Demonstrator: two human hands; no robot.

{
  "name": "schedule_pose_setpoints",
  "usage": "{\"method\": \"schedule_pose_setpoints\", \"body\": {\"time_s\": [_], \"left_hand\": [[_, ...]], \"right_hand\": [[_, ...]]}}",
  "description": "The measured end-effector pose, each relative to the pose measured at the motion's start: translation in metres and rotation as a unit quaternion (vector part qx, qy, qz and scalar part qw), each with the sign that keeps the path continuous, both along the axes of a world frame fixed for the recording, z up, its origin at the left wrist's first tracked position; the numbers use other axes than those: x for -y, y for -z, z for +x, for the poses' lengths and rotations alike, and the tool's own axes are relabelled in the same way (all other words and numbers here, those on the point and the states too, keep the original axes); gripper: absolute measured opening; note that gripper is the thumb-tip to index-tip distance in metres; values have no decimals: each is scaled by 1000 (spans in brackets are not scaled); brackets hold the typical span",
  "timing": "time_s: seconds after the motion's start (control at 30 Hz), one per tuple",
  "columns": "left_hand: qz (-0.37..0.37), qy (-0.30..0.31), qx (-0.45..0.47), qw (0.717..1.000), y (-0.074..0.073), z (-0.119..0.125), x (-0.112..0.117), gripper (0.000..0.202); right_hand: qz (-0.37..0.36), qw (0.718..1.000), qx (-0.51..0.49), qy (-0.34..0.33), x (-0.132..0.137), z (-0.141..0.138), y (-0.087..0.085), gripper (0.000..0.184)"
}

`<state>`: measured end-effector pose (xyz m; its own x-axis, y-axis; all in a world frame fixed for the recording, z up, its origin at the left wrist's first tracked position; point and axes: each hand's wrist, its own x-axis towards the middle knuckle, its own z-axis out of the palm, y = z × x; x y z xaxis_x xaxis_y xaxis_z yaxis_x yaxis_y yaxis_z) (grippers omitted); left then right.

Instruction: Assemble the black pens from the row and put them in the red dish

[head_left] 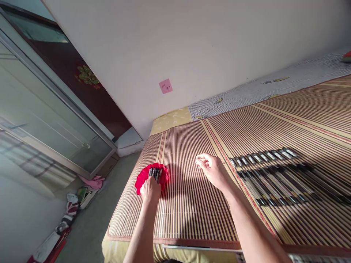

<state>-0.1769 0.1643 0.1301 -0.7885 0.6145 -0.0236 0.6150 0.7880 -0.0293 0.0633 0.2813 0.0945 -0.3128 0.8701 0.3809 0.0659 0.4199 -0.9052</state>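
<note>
My left hand (150, 190) rests on the near rim of a red scalloped dish (142, 176) on the striped bamboo mat (192, 204). Its fingers are curled round a bundle of dark pens (155, 172) standing in the dish. My right hand (211, 168) hovers over the mat to the right of the dish, fingers loosely pinched together with nothing visible in them. Further right lies a long row of dark pens (274, 175) side by side, caps pointing away from me.
The mat covers a bed against a white wall bearing a pink sticky note (165, 86). A checked sheet (260, 87) runs along the wall. Glass sliding doors (41, 120) stand at left, with clothes and clutter (74, 204) on the floor below.
</note>
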Motion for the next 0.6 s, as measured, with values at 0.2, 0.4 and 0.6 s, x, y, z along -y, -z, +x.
{"method": "schedule_pose_setpoints", "body": {"time_s": [0.2,0.4,0.6], "left_hand": [[2,1,-5,1000,4,0,-4,38],[19,9,-6,1000,4,-4,-2,32],[49,-2,-4,999,6,-13,-3,25]], "right_hand": [[-6,1000,0,0,-1,5,-3,25],[-9,1000,-4,4,-2,3,0,23],[-2,1000,-3,-4,-1,8,-4,24]]}}
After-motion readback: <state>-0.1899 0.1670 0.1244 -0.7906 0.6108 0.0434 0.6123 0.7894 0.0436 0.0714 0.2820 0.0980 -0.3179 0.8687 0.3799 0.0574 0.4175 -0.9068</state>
